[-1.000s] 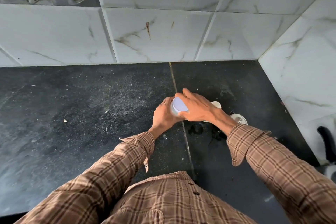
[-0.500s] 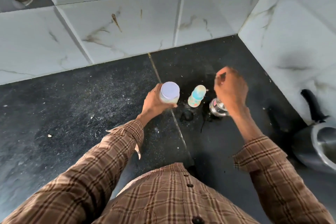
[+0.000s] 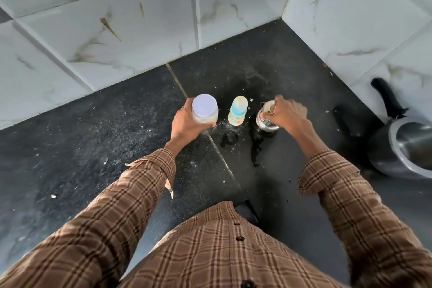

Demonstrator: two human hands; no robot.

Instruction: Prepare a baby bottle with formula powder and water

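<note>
Bottle (image 3: 238,112) upright, blue-capped, pastel-printed

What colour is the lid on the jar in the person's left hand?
Pale lilac, nearly white, seen from above in the head view: the lid.

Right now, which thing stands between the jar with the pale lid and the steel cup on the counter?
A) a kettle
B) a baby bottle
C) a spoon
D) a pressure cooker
B: the baby bottle stands upright and untouched between the jar in the left hand and the steel cup under the right hand.
</note>
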